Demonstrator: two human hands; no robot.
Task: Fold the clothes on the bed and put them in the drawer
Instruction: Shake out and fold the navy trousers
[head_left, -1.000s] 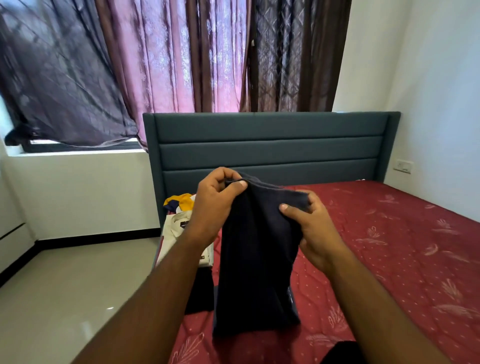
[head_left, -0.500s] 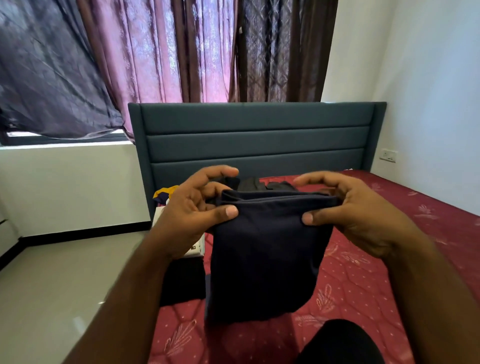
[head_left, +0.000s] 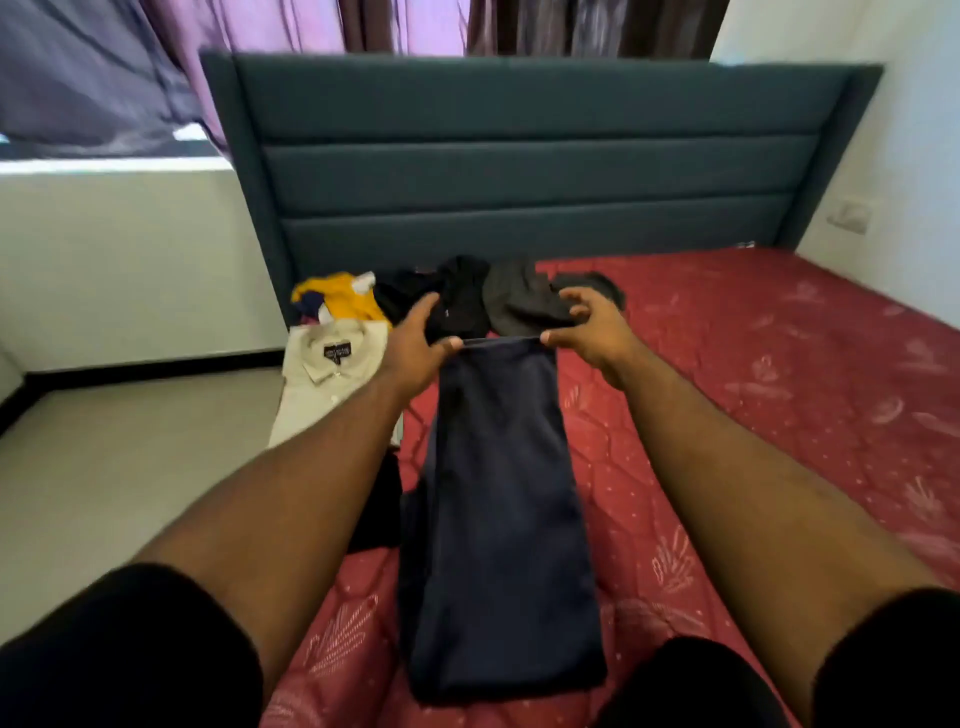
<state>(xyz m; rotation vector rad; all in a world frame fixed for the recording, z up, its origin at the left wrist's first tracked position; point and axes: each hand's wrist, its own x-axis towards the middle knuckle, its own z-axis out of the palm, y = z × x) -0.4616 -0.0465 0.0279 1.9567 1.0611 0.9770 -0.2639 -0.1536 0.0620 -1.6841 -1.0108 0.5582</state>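
**Hidden, cropped and blurred parts**

Far end of navy garment (head_left: 498, 493) partly covered by thumbs of left hand (head_left: 415, 345) and right hand (head_left: 587, 332). Label on cream shirt (head_left: 322, 374) too small to read. Curtains (head_left: 270, 26) cropped at top edge. Black cloth (head_left: 376, 504) mostly hidden behind left forearm.

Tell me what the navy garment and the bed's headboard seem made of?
Navy garment: probably a soft matte knit or cotton, since it drapes limply with no sheen. Headboard: looks upholstered in teal woven fabric, with padded horizontal panels and a dull surface.
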